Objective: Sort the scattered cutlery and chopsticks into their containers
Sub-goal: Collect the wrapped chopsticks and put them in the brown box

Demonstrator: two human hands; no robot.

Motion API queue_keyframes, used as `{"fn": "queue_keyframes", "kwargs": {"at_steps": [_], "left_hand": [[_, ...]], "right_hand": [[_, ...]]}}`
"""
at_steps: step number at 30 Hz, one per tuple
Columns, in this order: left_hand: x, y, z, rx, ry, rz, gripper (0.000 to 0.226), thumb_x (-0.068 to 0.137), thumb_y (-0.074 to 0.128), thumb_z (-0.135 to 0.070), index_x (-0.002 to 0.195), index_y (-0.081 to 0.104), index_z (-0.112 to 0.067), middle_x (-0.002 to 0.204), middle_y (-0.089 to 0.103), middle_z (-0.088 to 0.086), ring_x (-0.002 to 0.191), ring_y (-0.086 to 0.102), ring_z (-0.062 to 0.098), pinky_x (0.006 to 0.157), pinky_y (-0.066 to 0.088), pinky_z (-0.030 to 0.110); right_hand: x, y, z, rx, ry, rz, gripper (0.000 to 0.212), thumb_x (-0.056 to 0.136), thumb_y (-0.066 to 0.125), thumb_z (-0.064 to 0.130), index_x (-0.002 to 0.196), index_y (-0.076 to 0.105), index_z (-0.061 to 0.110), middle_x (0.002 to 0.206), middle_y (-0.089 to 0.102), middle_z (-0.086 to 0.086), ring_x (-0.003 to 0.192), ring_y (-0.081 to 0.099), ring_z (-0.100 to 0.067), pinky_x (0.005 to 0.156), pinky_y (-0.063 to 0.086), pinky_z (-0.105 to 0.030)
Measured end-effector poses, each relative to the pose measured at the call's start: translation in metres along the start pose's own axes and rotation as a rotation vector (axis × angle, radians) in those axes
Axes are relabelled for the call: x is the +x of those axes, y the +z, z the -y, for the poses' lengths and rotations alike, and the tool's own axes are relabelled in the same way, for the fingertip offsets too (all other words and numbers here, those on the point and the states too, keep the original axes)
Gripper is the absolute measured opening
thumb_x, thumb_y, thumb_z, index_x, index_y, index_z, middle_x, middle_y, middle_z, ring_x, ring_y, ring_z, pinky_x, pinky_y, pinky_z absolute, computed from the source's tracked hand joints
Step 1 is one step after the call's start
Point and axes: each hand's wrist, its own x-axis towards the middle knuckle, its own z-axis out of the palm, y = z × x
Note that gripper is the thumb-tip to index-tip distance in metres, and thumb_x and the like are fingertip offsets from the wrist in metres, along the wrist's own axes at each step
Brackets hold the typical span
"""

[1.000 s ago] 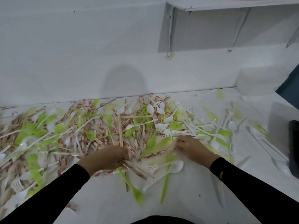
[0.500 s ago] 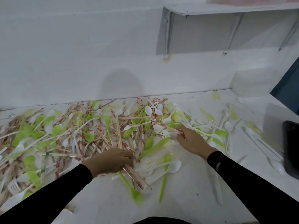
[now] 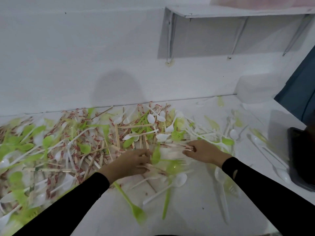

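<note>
Head view, and both hands are down at the near edge of the heap of cutlery and chopsticks [image 3: 76, 145], which sprawls across the white desk [image 3: 187, 222] from the far left to past the middle. Left hand [image 3: 129, 163] sits palm down, its grip curled round a bundle of wrapped chopsticks [image 3: 153, 168] that pokes out to the right of the fingers, red-printed paper showing through the blur. Right hand [image 3: 204, 151] is just across from it, and its grip pinches one end of a wrapped chopstick pair [image 3: 172, 147] that stretches leftward, smeared by motion. Between the two hands lies a green spoon [image 3: 156, 155], bowl up toward the heap.

Nearer the camera, loose pieces lie on bare desk: a white spoon [image 3: 179, 180], a green utensil [image 3: 134, 206] whose head is too blurred to name, and a clear spoon [image 3: 219, 176] below the right sleeve.

Off to the right, well apart from the heap, a few white spoons [image 3: 282, 174] lie beside a black tray [image 3: 300, 159] at the frame edge. At the back right corner of the desk stands a translucent container [image 3: 252, 89], against the wall, and what it holds cannot be told. Above it, a white shelf [image 3: 238, 11] is fixed to the wall
</note>
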Motion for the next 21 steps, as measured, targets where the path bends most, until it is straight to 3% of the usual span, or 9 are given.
{"fn": "queue_keyframes", "kwargs": {"at_steps": [3, 5, 9, 11, 13, 15, 17, 19, 21], "left_hand": [[0.011, -0.004, 0.002, -0.031, -0.038, 0.232, 0.026, 0.078, 0.072, -0.042, 0.096, 0.065, -0.025, 0.107, 0.057, -0.008, 0.085, 0.059, 0.011, 0.067, 0.046, 0.024], [0.013, -0.004, 0.004, 0.041, -0.088, 0.369, 0.030, 0.082, 0.073, -0.042, 0.100, 0.069, -0.019, 0.115, 0.056, -0.006, 0.091, 0.061, 0.015, 0.072, 0.043, 0.025], [0.017, -0.008, 0.002, 0.074, -0.047, 0.378, 0.026, 0.082, 0.072, -0.041, 0.096, 0.070, -0.019, 0.114, 0.058, -0.004, 0.089, 0.063, 0.020, 0.071, 0.051, 0.032], [0.015, -0.009, 0.001, 0.055, -0.035, 0.395, 0.028, 0.081, 0.072, -0.044, 0.099, 0.072, -0.023, 0.114, 0.057, -0.006, 0.089, 0.061, 0.016, 0.072, 0.047, 0.027], [0.011, -0.012, 0.002, 0.036, 0.001, 0.386, 0.025, 0.079, 0.073, -0.044, 0.097, 0.074, -0.028, 0.113, 0.057, -0.009, 0.082, 0.062, 0.013, 0.069, 0.044, 0.023], [0.005, -0.013, 0.004, 0.037, 0.054, 0.358, 0.018, 0.075, 0.077, -0.037, 0.092, 0.075, -0.033, 0.112, 0.058, -0.011, 0.073, 0.061, 0.010, 0.062, 0.047, 0.023], [0.001, -0.011, 0.007, 0.073, 0.093, 0.321, 0.022, 0.071, 0.080, -0.035, 0.093, 0.074, -0.036, 0.113, 0.057, -0.011, 0.070, 0.059, 0.006, 0.058, 0.048, 0.022], [0.000, -0.004, 0.007, 0.109, 0.136, 0.238, 0.024, 0.071, 0.080, -0.031, 0.094, 0.072, -0.031, 0.113, 0.058, -0.007, 0.074, 0.060, 0.006, 0.060, 0.048, 0.021], [0.005, 0.005, 0.005, 0.112, 0.156, 0.123, 0.019, 0.076, 0.070, -0.026, 0.095, 0.066, -0.024, 0.110, 0.059, -0.004, 0.083, 0.061, 0.010, 0.063, 0.052, 0.023]], "right_hand": [[0.006, -0.014, 0.000, 0.155, 0.076, -0.091, 0.031, 0.099, 0.049, 0.044, 0.075, 0.058, 0.027, 0.066, 0.053, 0.009, 0.067, 0.052, -0.012, 0.062, 0.037, -0.031], [0.013, -0.022, 0.005, 0.119, 0.079, -0.125, 0.029, 0.101, 0.043, 0.038, 0.080, 0.061, 0.030, 0.078, 0.060, 0.010, 0.078, 0.058, -0.015, 0.067, 0.041, -0.031], [0.037, -0.022, 0.020, 0.003, -0.026, -0.131, 0.025, 0.104, 0.038, 0.024, 0.113, 0.060, 0.016, 0.106, 0.053, 0.005, 0.096, 0.057, -0.023, 0.076, 0.044, -0.036], [0.049, -0.019, 0.025, -0.018, -0.064, -0.084, 0.035, 0.104, 0.036, 0.020, 0.134, 0.053, 0.017, 0.136, 0.049, 0.006, 0.116, 0.055, -0.021, 0.084, 0.046, -0.034], [0.058, -0.016, 0.027, -0.071, -0.089, -0.008, 0.045, 0.102, 0.035, 0.015, 0.146, 0.042, 0.025, 0.156, 0.032, 0.013, 0.130, 0.048, -0.017, 0.085, 0.046, -0.031], [0.062, -0.012, 0.025, -0.133, -0.112, 0.061, 0.052, 0.101, 0.035, 0.010, 0.148, 0.038, 0.030, 0.158, 0.027, 0.012, 0.130, 0.048, -0.018, 0.084, 0.046, -0.032], [0.061, -0.007, 0.019, -0.182, -0.100, 0.072, 0.050, 0.101, 0.036, 0.012, 0.148, 0.039, 0.030, 0.153, 0.032, 0.007, 0.117, 0.056, -0.024, 0.078, 0.046, -0.032], [0.056, -0.004, 0.010, -0.224, -0.046, 0.033, 0.046, 0.102, 0.036, 0.016, 0.146, 0.042, 0.027, 0.142, 0.038, 0.002, 0.102, 0.061, -0.029, 0.072, 0.044, -0.033], [0.047, -0.003, -0.001, -0.264, -0.003, 0.030, 0.041, 0.101, 0.036, 0.019, 0.141, 0.046, 0.021, 0.135, 0.041, -0.002, 0.098, 0.061, -0.031, 0.070, 0.042, -0.033]]}}
